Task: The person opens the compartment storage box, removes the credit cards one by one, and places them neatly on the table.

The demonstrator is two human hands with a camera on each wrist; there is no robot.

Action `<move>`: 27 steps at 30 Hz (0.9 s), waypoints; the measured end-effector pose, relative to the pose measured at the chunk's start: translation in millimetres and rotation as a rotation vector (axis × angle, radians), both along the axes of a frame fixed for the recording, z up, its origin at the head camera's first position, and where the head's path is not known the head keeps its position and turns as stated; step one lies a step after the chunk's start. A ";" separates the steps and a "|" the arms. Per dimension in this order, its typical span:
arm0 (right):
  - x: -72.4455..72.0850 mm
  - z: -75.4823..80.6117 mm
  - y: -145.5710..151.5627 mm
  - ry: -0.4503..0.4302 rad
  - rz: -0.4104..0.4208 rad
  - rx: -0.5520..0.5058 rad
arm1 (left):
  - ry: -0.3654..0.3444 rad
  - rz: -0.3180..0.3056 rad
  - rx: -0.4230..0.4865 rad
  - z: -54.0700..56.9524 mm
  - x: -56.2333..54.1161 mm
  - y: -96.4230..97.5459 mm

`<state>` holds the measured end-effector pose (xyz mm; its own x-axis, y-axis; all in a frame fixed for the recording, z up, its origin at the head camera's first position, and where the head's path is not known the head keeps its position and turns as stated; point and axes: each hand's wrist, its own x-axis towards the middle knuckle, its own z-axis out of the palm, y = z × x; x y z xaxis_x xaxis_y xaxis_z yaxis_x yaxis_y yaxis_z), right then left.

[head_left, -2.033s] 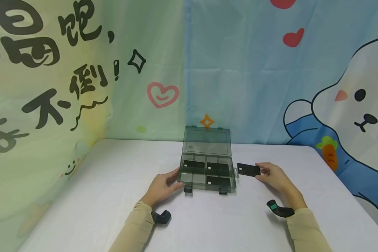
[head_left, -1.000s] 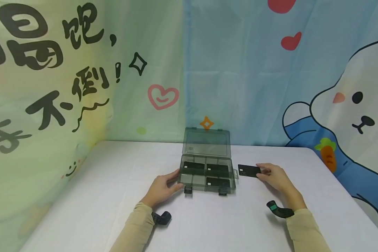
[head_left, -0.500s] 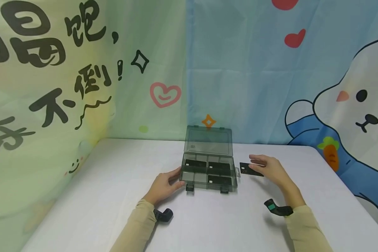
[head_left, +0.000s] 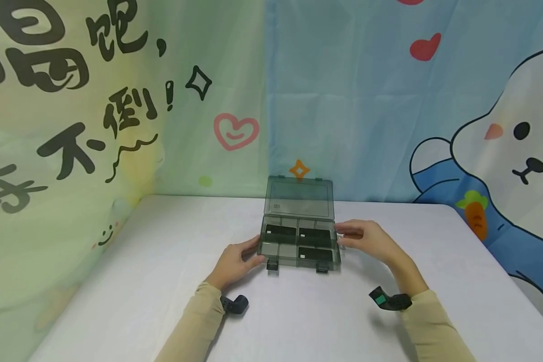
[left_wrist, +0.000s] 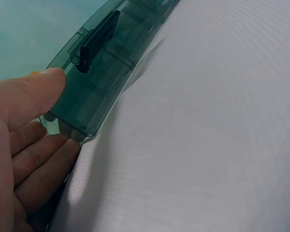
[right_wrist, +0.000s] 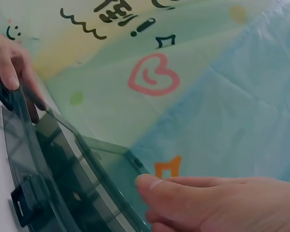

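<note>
A translucent dark-green plastic storage box [head_left: 287, 262] lies with its lid [head_left: 299, 197] raised. Black cards [head_left: 315, 254] occupy three of its compartments; the front-left one shows no card. My left hand [head_left: 234, 262] grips the box's left side, its thumb [left_wrist: 43, 94] at the front corner and its fingers [left_wrist: 48, 169] curled against the side wall. At the right wall my right hand [head_left: 366, 240] holds the box's edge between thumb and fingers. In the right wrist view, that thumb [right_wrist: 157, 186] is beside the rim. The VIP card is hidden now.
Black latches [head_left: 272, 265] stick out from the box's front. Around it spreads a white tabletop [head_left: 307, 311]. A printed curtain [head_left: 344, 125] hangs behind the table's far edge. Each wrist wears a black camera mount [head_left: 391, 300].
My right hand pinched the black VIP card right of the box, loosened from it, then moved left to the box's right wall. My left hand has stayed on the box.
</note>
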<state>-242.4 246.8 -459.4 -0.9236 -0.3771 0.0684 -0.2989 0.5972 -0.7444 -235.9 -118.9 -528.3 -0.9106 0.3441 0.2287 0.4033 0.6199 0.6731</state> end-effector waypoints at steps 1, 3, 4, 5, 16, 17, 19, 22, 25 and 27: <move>0.7 1.1 -2.1 -0.004 0.020 0.005 | 0.001 0.002 -0.001 0.6 -0.3 -0.1; 2.7 3.0 -6.8 -0.019 0.055 0.015 | -0.005 0.004 -0.001 1.4 -0.4 -0.5; 3.8 3.2 -9.1 -0.027 0.064 0.024 | -0.010 0.004 0.001 1.6 -0.2 -0.7; 5.1 3.1 -11.4 -0.032 0.073 0.033 | -0.014 0.005 -0.001 1.8 0.3 -0.9; 9.0 -0.9 -38.7 0.108 0.088 0.363 | -0.008 -0.016 0.005 -1.4 -0.8 0.7; 10.0 -0.1 -41.2 0.132 0.093 0.409 | -0.008 -0.019 0.004 -1.3 -0.9 0.7; 11.8 2.0 -46.4 0.178 0.108 0.484 | 0.004 -0.018 -0.009 -0.7 -1.5 0.1; 13.3 3.8 -53.2 0.231 0.126 0.563 | 0.021 -0.012 -0.015 1.1 -1.2 -1.3; 13.8 4.8 -56.8 0.253 0.124 0.619 | 0.024 -0.008 -0.015 1.0 -1.2 -0.8; 13.4 4.9 -58.7 0.251 0.124 0.654 | 0.016 -0.008 -0.017 0.1 -1.2 -0.6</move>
<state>-229.0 188.1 -454.5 -0.8573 -0.5148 -0.0026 -0.5090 0.8485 -0.1447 -237.1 -119.5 -528.1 -0.9042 0.3550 0.2376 0.4189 0.6277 0.6561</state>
